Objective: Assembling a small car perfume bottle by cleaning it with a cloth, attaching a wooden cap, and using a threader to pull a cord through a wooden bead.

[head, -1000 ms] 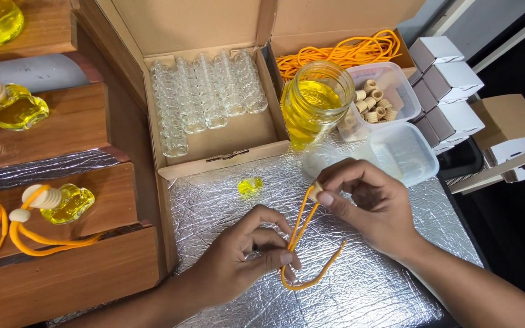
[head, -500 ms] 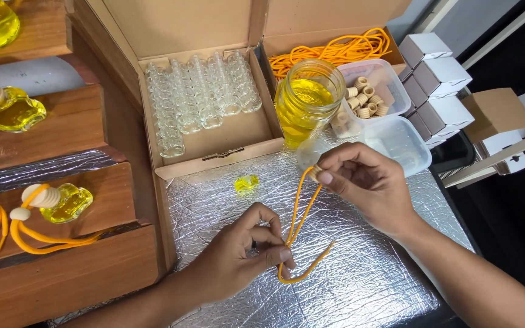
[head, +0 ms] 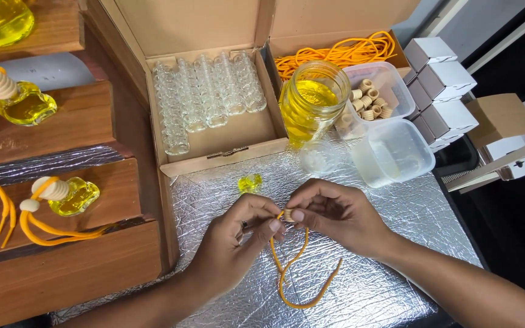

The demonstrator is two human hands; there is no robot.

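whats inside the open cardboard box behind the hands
The open cardboard box holds rows of small empty clear glass bottles lying at its back; bare cardboard in front. Anything beneath them is hidden.

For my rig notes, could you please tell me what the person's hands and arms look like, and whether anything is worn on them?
Both are bare: the left hand and right hand show no gloves, and no watch or bracelet shows at the wrists. The forearms are uncovered as far as the picture's edge, with no sleeves in view. Any ring cannot be made out.

Two open brown cardboard boxes [head: 214, 130] [head: 341, 24] stand at the back. Small white square cartons [head: 445, 85] are stacked at right, beside a brown-and-white carton [head: 505, 127].
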